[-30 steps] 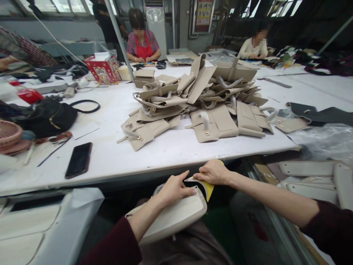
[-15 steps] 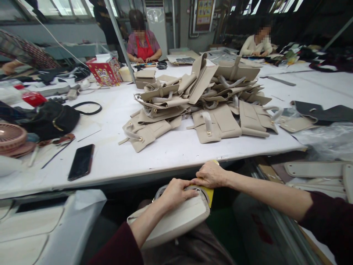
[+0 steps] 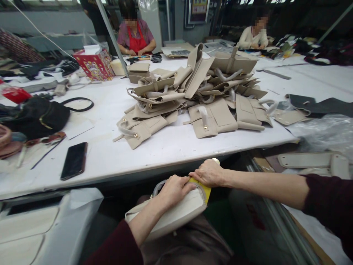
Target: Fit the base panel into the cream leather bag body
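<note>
On my lap rests a beige handbag, tilted, its pale side turned up and a plastic-wrapped handle at its far edge. My left hand grips the bag's upper edge, thumb lying over the pale side. Close beside it, my right hand is closed around a yellow flat tool. The tool's broad yellow part lies against the bag's right end, and a pale rounded end sticks out beyond my fist. My fingers hide its middle, so its exact kind is unclear.
Ahead, the white table bears a heap of beige bag pieces with wrapped handles. A phone and a black bag lie left. Pale panels flank me. Two co-workers sit across; a metal pole rises at the back left.
The view has shifted slightly, so the table things appear a little further left and higher. Both hands keep their holds; my right hand's fingers have shifted slightly along the bag's edge.
</note>
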Available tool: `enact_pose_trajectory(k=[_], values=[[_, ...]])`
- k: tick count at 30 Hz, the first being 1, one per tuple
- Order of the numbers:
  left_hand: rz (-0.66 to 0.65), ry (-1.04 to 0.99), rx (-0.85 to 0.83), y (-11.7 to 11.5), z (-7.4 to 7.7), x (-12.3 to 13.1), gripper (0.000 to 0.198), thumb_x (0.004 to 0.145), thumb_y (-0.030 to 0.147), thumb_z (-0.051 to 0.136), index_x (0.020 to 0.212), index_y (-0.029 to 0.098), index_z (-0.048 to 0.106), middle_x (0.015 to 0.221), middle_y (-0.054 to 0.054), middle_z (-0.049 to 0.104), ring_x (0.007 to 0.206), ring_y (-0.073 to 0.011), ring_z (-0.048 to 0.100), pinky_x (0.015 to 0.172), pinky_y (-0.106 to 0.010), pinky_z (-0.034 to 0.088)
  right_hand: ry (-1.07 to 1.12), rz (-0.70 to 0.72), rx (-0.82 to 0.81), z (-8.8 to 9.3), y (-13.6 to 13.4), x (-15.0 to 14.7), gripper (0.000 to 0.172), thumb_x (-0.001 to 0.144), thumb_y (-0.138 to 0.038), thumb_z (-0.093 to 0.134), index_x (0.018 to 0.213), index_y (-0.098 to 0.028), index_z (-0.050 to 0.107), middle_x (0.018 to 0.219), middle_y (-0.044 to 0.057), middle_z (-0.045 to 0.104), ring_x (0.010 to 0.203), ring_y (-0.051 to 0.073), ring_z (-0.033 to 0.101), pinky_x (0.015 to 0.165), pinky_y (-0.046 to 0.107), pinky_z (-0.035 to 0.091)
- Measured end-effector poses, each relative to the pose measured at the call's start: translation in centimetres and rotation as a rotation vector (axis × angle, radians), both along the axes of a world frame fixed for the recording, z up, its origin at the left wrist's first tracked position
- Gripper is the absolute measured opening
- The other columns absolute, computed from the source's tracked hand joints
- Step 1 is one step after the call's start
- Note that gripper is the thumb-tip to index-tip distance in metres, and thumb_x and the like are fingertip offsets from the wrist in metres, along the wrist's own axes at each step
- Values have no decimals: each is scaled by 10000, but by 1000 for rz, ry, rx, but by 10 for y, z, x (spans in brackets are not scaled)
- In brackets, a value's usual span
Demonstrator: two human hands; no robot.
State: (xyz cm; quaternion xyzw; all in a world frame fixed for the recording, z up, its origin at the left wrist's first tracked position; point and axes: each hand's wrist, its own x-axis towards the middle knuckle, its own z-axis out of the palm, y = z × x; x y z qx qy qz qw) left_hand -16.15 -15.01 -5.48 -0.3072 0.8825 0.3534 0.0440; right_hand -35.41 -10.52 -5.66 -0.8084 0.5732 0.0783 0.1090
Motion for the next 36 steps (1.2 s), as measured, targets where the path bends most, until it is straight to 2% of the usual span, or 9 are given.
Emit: enact_pose_trajectory(k=[7, 14, 19, 23, 27, 29, 31, 34, 36], values=[[-99, -69, -178, 8, -8, 5, 477, 951, 529, 374, 1052, 187, 692, 902, -117, 724, 801, -269, 655, 650, -304, 366, 21, -92, 2, -6, 21, 11, 655, 1002, -461, 179, 811, -212, 754, 775, 113, 752, 714, 295, 717, 562, 318, 369], [33, 72, 393, -5, 0, 11, 568, 945, 538, 314, 961, 172, 748, 921, -39, 714, 836, -201, 601, 735, -261, 416, 24, -204, -67, -7, 54, 29, 643, 1007, -437, 184, 740, -192, 715, 732, 107, 743, 652, 259, 706, 544, 307, 344], [86, 56, 477, -15, -3, 10, 498, 856, 525, 468, 1014, 142, 744, 877, -43, 706, 732, -175, 573, 640, -250, 425, -15, -335, -90, -16, 80, 26, 679, 1019, -447, 151, 700, -223, 707, 701, 50, 742, 644, 192, 698, 540, 293, 316], [105, 38, 465, -14, -10, 2, 382, 778, 431, 556, 935, 154, 768, 772, -31, 691, 696, -175, 558, 610, -255, 399, -45, -503, -115, -27, 88, 20, 737, 1031, -410, 72, 682, -213, 690, 689, 33, 735, 640, 146, 684, 542, 278, 318], [141, 17, 454, -14, -6, 0, 307, 726, 353, 607, 926, 192, 775, 798, -36, 712, 761, -210, 592, 646, -280, 404, -61, -424, -122, -26, 76, 9, 615, 1016, -464, 169, 798, -223, 691, 761, 47, 740, 743, 211, 687, 606, 305, 334], [187, 25, 470, -22, -2, 15, 297, 688, 381, 676, 902, 201, 774, 848, -41, 724, 814, -230, 601, 705, -297, 414, -82, -373, -140, -22, 65, 3, 578, 1000, -511, 214, 775, -232, 668, 734, 39, 720, 757, 227, 670, 648, 319, 347], [281, 65, 486, -33, 1, 48, 310, 677, 429, 711, 884, 205, 767, 921, -43, 726, 899, -245, 597, 802, -307, 410, -136, -364, -158, -20, 53, -1, 560, 977, -569, 251, 756, -246, 651, 700, 29, 694, 723, 222, 648, 654, 322, 354], [508, 157, 524, -38, 1, 123, 404, 736, 537, 664, 944, 197, 733, 1042, -53, 703, 1013, -247, 571, 882, -296, 397, -244, -314, -136, -18, 35, 5, 543, 961, -600, 272, 744, -256, 632, 676, 19, 670, 663, 200, 613, 639, 313, 357], [670, 218, 595, -24, -4, 171, 535, 772, 632, 592, 1055, 187, 681, 1097, -70, 678, 1011, -236, 578, 855, -293, 422, -276, -253, -108, -14, 22, 23, 554, 953, -619, 276, 682, -246, 583, 643, 11, 639, 647, 192, 587, 643, 309, 350]])
